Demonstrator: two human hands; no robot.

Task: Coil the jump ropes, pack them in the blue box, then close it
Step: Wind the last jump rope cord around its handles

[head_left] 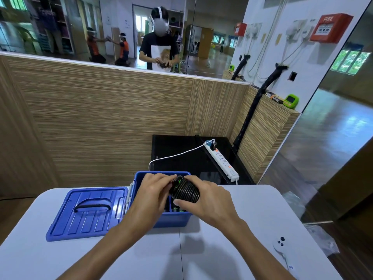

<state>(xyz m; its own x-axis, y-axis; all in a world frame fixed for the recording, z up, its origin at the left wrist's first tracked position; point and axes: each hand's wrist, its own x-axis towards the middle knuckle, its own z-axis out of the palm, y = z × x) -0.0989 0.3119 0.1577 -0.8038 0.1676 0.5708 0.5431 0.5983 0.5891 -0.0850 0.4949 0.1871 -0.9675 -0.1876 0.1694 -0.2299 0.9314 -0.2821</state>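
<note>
Both hands — left hand (155, 190), right hand (210, 201) — gripping coiled jump rope (184, 191), above open blue box (171, 218)

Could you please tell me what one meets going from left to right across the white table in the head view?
Flat blue plastic lid → open blue plastic box → black coiled jump rope, gripped by both hands over the box → white handheld controller.

arms: two bare forearms, no sleeves in view | left hand (150, 196): bare, no glove, ring or watch | right hand (210, 203): bare, no glove, ring or watch | wrists: bare, no bands | nails: short, unpainted
</note>
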